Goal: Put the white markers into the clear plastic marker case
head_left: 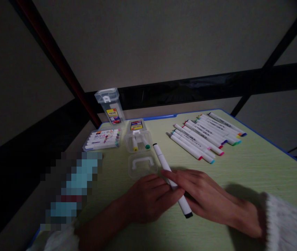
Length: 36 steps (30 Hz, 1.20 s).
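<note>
A white marker (165,163) with black ends slants between my two hands, low over the near part of the table. My right hand (200,190) grips it from the right, fingers pressed on its barrel. From the left, my left hand (150,197) also has its fingers closed against the lower half of the barrel. Just beyond my hands lies a clear plastic case (138,136), its handled lid (142,165) folded toward me. Inside it are a yellow-ended marker (135,143) and a green-ended marker (146,142).
Several white markers (190,144) with coloured ends lie in a row on the light green table (255,167) at right. A flat pack of pens (102,138) and an upright clear container (111,106) are at back left. A wall (164,42) rises behind the table.
</note>
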### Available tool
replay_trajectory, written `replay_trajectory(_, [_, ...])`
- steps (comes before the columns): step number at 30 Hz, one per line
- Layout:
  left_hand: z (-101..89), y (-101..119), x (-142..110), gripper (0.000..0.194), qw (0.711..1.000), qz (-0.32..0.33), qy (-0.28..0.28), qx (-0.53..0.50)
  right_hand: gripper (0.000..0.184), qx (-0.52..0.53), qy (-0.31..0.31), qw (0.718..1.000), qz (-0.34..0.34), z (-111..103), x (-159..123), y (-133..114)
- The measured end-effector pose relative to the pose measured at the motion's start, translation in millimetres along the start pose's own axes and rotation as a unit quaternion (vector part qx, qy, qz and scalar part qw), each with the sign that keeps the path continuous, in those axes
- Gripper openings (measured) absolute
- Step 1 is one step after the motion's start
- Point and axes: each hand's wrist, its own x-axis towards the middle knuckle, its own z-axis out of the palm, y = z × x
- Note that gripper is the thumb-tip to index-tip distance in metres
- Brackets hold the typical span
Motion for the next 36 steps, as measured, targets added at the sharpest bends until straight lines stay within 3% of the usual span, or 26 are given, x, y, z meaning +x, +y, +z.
replay_trajectory(9, [-1.2, 1.3, 3.4, 0.017, 1.0, 0.014, 0.015, -0.007, 0.056, 0.003, -0.019, 0.999, -0.048, -3.3, 3.9, -2.8])
replay_trajectory(13, [1.1, 2.8, 0.2, 0.032, 1.0, 0.009, 0.015, -0.014, 0.055, -0.006, -0.041, 0.998, -0.055, -4.8, 4.2, -5.0])
replay_trajectory(19, [-1.2, 4.6, 4.1, 0.045, 0.997, 0.008, 0.071, -0.012, 0.046, -0.032, -0.034, 0.997, -0.058, -5.8, 5.6, -6.4])
replay_trajectory(29, [-4.3, 7.0, 7.7, 0.038, 0.995, -0.022, 0.098, 0.004, 0.044, -0.043, -0.021, 0.996, -0.073, -7.2, 7.4, -8.2])
replay_trajectory(36, [-6.0, 4.5, 5.6, 0.038, 0.995, -0.037, 0.087, 0.017, 0.041, -0.057, -0.007, 0.996, -0.071, -7.2, 6.6, -8.4])
